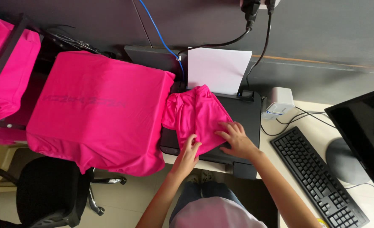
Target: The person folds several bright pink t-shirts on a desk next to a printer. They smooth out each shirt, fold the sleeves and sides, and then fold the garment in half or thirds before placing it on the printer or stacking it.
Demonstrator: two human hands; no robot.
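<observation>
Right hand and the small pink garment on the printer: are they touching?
Touching. The head view shows the right hand lying flat with fingers spread on the small pink garment, which sits atop the black printer.

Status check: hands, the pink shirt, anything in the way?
Left hand and right hand flat on folded pink shirt. Shirt lies on black printer. Nothing blocking.

Small office doubling as garment-print workroom: black printer loaded with white paper, keyboard, monitor, swivel chair, stacked pink shirts on desk.
</observation>
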